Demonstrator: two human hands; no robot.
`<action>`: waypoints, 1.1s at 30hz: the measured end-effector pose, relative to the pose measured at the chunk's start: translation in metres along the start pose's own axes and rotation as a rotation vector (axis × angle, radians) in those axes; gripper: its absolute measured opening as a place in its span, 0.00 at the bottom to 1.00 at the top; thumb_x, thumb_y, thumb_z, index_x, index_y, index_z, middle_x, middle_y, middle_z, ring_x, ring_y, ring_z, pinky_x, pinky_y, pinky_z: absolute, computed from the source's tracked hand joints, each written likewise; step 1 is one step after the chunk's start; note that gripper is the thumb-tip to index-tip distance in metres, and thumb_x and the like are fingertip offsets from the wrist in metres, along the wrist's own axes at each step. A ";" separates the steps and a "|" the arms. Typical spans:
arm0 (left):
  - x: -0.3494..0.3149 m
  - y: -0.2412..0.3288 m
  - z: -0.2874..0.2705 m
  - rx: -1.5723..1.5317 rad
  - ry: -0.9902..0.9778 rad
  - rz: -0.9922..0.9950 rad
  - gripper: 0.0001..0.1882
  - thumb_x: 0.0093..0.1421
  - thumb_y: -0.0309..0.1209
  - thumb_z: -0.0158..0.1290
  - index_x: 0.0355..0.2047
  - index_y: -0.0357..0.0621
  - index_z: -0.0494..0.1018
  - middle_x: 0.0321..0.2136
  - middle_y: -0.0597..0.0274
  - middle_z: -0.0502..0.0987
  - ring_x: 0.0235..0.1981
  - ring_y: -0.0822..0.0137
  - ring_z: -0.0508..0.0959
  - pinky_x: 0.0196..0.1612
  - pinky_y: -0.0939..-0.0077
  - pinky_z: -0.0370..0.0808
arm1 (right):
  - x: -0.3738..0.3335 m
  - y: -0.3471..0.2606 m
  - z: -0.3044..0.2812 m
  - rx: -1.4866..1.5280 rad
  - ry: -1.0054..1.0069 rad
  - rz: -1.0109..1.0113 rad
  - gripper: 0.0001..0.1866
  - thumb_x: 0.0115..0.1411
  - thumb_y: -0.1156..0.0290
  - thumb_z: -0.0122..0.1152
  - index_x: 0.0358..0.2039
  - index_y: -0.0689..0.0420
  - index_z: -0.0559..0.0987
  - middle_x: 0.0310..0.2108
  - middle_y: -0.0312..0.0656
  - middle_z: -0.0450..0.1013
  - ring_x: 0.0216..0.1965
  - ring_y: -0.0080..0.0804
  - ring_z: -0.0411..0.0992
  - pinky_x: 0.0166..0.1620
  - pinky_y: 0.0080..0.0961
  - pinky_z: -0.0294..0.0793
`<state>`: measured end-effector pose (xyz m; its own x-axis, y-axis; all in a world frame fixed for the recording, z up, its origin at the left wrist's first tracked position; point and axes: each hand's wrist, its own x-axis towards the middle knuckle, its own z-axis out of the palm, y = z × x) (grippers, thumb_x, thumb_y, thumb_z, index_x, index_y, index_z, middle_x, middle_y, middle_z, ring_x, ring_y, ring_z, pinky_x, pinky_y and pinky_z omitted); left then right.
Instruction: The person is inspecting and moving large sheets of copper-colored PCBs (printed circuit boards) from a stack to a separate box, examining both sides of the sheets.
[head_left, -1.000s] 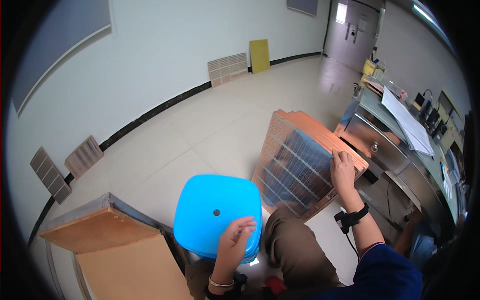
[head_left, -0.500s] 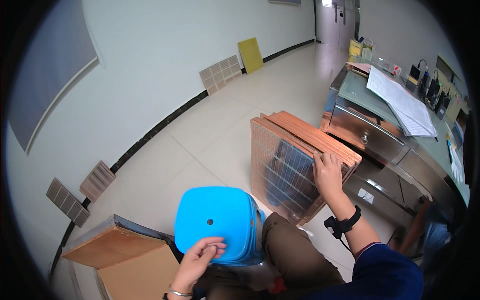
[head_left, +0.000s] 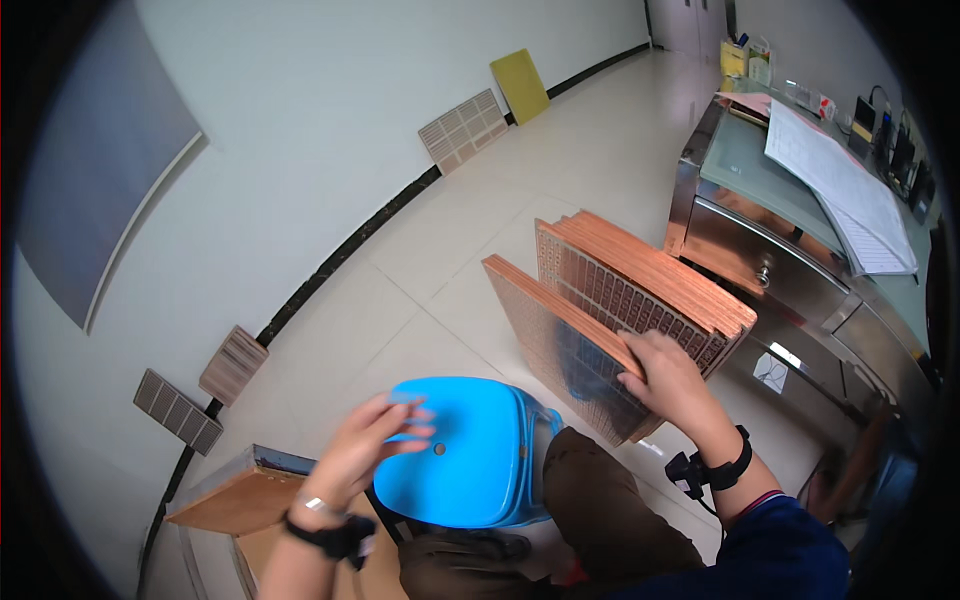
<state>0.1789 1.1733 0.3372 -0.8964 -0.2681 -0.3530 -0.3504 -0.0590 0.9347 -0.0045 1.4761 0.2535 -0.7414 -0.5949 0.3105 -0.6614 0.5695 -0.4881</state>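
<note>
While the right hand [head_left: 668, 378] grips a copper perforated board [head_left: 560, 350], the left hand [head_left: 368, 448] hovers open, perhaps touching the blue plastic stool [head_left: 470, 465].

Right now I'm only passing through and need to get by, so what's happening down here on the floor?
A person is sorting through a stack of copper-coloured perforated boards that stand on edge on the tiled floor, leaning against a metal desk. The right hand rests on the top edge of the front board, tilting it away from the others. The left hand hovers open over the seat of a blue plastic stool, holding nothing.
</note>
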 end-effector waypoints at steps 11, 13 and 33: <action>0.196 -0.060 0.021 -0.369 0.156 0.149 0.26 0.64 0.45 0.37 0.56 0.42 0.56 0.50 0.55 0.64 0.53 0.60 0.63 0.53 0.61 0.63 | -0.011 -0.015 0.004 0.061 -0.088 -0.045 0.14 0.52 0.67 0.53 0.38 0.57 0.70 0.24 0.47 0.69 0.26 0.46 0.71 0.26 0.38 0.72; 0.218 -0.064 0.019 -0.374 0.181 0.190 0.28 0.64 0.50 0.32 0.57 0.44 0.56 0.51 0.56 0.62 0.54 0.61 0.60 0.56 0.62 0.58 | -0.013 -0.021 0.001 0.028 -0.141 -0.036 0.15 0.53 0.66 0.52 0.41 0.57 0.70 0.25 0.44 0.69 0.26 0.44 0.72 0.26 0.35 0.73; 0.257 -0.095 0.043 -0.529 0.436 0.355 0.33 0.62 0.49 0.21 0.10 0.43 0.61 0.08 0.61 0.62 0.13 0.70 0.63 0.19 0.79 0.62 | -0.146 0.110 0.120 1.197 -0.797 1.620 0.29 0.64 0.51 0.33 0.48 0.68 0.64 0.40 0.53 0.70 0.38 0.37 0.71 0.43 0.32 0.73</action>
<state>-0.0297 1.1518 0.1564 -0.7041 -0.7052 -0.0831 0.2126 -0.3210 0.9229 0.0442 1.5576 0.0564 -0.0291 -0.3163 -0.9482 0.9286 0.3425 -0.1427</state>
